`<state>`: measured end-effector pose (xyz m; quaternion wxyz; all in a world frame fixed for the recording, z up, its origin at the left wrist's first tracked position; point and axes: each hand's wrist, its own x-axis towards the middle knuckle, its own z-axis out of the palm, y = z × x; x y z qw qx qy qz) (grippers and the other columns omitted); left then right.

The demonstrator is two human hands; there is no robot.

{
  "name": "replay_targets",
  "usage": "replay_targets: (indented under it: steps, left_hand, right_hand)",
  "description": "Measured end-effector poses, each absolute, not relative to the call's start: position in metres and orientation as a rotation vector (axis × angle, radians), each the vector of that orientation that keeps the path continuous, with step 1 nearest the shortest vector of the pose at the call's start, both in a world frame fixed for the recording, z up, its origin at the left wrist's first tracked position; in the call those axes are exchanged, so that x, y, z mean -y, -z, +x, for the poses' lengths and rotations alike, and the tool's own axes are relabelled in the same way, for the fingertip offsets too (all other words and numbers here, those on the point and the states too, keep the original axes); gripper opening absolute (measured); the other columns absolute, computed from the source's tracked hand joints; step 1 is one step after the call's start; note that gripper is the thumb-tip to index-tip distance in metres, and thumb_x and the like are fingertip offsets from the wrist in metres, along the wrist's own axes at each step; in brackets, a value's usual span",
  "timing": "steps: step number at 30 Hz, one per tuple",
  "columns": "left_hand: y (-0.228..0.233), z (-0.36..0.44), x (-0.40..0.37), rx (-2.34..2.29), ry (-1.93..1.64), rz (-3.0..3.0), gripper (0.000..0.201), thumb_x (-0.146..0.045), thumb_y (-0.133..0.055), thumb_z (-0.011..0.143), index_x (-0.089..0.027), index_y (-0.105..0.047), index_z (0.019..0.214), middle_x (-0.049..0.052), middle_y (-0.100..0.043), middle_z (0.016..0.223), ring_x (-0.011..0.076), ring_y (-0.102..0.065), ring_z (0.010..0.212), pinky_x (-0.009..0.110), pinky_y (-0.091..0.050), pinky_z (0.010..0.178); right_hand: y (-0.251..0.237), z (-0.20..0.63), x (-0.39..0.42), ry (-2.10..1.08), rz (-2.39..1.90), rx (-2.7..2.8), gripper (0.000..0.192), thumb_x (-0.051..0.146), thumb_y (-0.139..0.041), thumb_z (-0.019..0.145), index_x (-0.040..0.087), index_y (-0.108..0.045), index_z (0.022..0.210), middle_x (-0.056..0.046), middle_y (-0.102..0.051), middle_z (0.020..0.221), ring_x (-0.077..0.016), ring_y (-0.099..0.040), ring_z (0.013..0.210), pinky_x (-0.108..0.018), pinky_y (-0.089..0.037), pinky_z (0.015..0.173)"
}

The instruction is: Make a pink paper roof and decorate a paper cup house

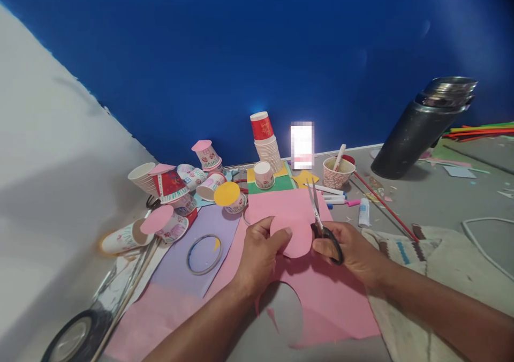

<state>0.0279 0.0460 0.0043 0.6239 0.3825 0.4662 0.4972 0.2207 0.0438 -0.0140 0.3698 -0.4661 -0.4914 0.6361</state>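
My left hand [261, 252] pinches a rounded piece of pink paper [295, 236], thumb on top. In my right hand [349, 247] are scissors [317, 209] with black handles, blades parted and pointing away from me, close beside the paper's right edge. Beneath both hands lies a larger pink sheet [333, 311] with a round hole cut from it, through which the grey table shows. A small pink scrap [272, 319] lies in that hole.
Decorated paper cups [172, 185] with paper roofs stand at the left. A cup stack [267, 148], pen cup [338, 173], glue stick [363, 212] and black flask [421, 129] are farther back. A tape ring [204, 236] sits on purple paper; a cloth [441, 281] lies right.
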Motion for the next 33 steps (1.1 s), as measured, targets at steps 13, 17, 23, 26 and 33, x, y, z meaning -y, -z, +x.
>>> replay_targets:
  steps: [13, 17, 23, 26, 33]
  left_hand:
    - [0.0, 0.031, -0.044, -1.007, -0.999, 0.722, 0.038, -0.045, -0.093, 0.068, -0.013, -0.074, 0.069, 0.007, -0.07, 0.064, 0.0174, -0.063, 0.061, 0.028, -0.051, 0.061]
    - [-0.007, 0.028, -0.048, -1.036, -1.108, 0.696, 0.039, -0.045, -0.093, 0.067, -0.013, -0.07, 0.065, 0.003, -0.067, 0.06, 0.0141, -0.059, 0.056, 0.027, -0.049, 0.06]
    - [-0.006, 0.027, -0.051, -1.108, -1.254, 0.667, 0.044, -0.047, -0.094, 0.066, -0.015, -0.065, 0.062, -0.001, -0.06, 0.059, 0.0107, -0.051, 0.056, 0.025, -0.043, 0.058]
    - [-0.003, 0.026, -0.053, -1.12, -1.292, 0.663, 0.041, -0.048, -0.091, 0.069, -0.015, -0.067, 0.066, -0.002, -0.059, 0.06, 0.0116, -0.052, 0.058, 0.026, -0.044, 0.061]
    - [-0.011, 0.02, -0.053, -1.377, -1.425, 0.967, 0.044, -0.022, -0.084, 0.077, -0.025, -0.081, 0.12, 0.006, -0.078, 0.129, 0.0259, -0.066, 0.126, 0.032, -0.05, 0.105]
  right_hand:
    - [0.018, 0.225, -0.04, -1.843, -1.146, 1.413, 0.064, 0.079, -0.08, 0.076, 0.017, -0.064, 0.069, 0.0, -0.057, 0.059, -0.0103, -0.041, 0.052, -0.026, -0.031, 0.051]
    - [0.022, 0.229, -0.04, -1.807, -1.095, 1.5, 0.077, 0.094, -0.063, 0.08, 0.018, -0.064, 0.078, -0.005, -0.066, 0.067, -0.0123, -0.046, 0.057, -0.027, -0.033, 0.053]
    - [0.017, 0.224, -0.038, -1.835, -1.148, 1.556, 0.081, 0.1, -0.063, 0.073, 0.018, -0.061, 0.07, -0.006, -0.063, 0.065, -0.0131, -0.045, 0.058, -0.028, -0.031, 0.056]
    - [0.017, 0.222, -0.039, -1.834, -1.147, 1.54, 0.081, 0.099, -0.064, 0.071, 0.019, -0.061, 0.071, -0.004, -0.061, 0.063, -0.0124, -0.042, 0.057, -0.029, -0.031, 0.057]
    - [0.011, 0.221, -0.039, -1.831, -1.194, 1.514, 0.078, 0.097, -0.067, 0.07, 0.02, -0.061, 0.07, -0.005, -0.063, 0.064, -0.0138, -0.042, 0.059, -0.03, -0.031, 0.059]
